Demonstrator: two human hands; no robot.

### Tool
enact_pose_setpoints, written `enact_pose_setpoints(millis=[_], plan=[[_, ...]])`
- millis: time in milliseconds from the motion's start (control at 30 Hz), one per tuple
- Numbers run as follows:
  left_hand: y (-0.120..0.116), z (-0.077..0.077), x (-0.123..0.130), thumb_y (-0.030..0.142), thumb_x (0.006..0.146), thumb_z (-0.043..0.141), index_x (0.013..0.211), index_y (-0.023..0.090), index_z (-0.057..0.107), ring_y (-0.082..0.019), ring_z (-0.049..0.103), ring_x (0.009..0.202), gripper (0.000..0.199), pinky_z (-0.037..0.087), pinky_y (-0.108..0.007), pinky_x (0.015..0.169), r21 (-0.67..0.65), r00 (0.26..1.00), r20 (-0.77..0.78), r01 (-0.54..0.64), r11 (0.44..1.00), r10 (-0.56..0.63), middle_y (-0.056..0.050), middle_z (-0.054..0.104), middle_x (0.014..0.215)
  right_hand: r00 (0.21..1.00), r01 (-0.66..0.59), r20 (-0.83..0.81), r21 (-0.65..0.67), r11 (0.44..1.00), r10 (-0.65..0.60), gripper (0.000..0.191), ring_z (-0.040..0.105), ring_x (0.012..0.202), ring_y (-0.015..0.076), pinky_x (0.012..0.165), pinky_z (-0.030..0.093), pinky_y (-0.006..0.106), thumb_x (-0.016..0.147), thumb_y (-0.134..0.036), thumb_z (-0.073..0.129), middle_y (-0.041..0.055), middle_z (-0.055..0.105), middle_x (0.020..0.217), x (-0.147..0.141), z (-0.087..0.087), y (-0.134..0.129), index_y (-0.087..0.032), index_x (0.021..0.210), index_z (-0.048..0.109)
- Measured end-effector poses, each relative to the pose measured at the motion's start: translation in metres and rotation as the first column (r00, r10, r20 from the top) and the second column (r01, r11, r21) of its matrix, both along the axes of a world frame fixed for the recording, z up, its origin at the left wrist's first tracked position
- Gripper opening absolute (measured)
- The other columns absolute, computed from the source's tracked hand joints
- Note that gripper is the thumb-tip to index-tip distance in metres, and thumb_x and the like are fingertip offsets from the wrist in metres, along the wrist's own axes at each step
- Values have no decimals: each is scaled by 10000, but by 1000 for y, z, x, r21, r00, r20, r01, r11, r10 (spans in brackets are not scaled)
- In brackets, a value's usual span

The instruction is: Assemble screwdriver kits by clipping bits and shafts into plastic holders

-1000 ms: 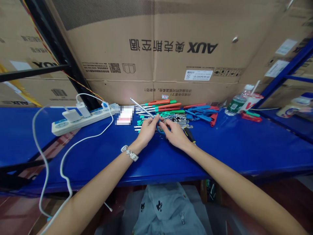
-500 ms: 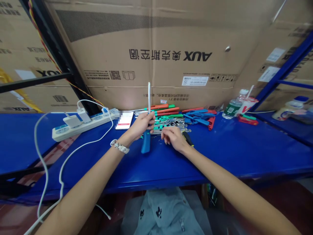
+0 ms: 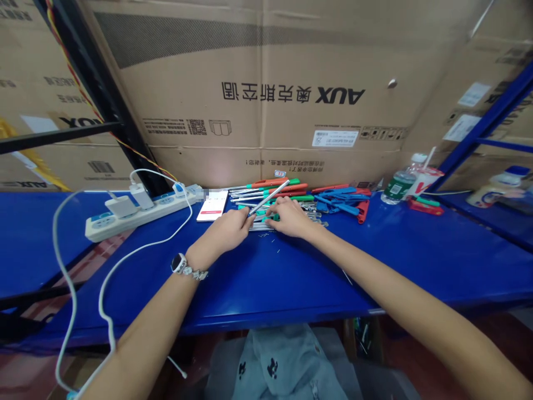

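Note:
My left hand is closed round a tool with a long silver shaft, which slants up and to the right over the pile. The tool's blue handle, visible a moment ago, is now hidden by the hand. My right hand bends down onto flat silver metal pieces, its fingertips curled together next to a bit of green. What it pinches, if anything, is hidden. Behind both hands lie tools with orange handles and green ones. Blue plastic pieces are heaped to the right.
A power strip with chargers and white cables runs along the left of the blue table. A phone lies beside the tools. At the right stand a bottle and a cup. Cardboard backs the table.
The tool in my left hand has tipped from upright to slanting right, and that hand has lowered. My right hand has reached forward onto the metal pieces. A black-and-yellow handle there has gone from sight.

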State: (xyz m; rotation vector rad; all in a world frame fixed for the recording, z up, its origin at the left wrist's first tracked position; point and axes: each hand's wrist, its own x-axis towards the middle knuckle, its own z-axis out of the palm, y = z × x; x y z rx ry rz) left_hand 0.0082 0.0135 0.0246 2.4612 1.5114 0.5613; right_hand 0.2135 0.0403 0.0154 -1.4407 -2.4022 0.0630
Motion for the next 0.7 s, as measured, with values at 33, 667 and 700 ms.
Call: enact_pose_setpoints(millis=[33,667,700], plan=[[1,-1,-1,301,1012,434,800,213,528,-197,549,559,248,340,-306,558,6,1000,-5,-1,1000,1,-16,557,609,1000,0,30,-18,1000,0,175,550,1116,313,931,391,422,906,-330,708,137,661,1114,-4,1,5,-197,1006,763],[-2,-6,5,333,1068,359,1029,188,598,-242,599,628,282,372,-323,602,57,991,-132,15,998,-7,-49,603,702,969,-200,172,123,972,177,177,519,1129,308,949,334,419,975,-324,635,127,670,1111,6,-8,22,-176,1027,718],[-2,-6,4,335,1067,359,1023,188,601,-244,600,628,287,375,-325,603,59,992,-128,13,998,-5,-51,605,700,964,-214,186,126,969,189,180,523,1135,308,956,334,420,982,-312,624,134,670,1129,6,-7,21,-170,1044,716]])
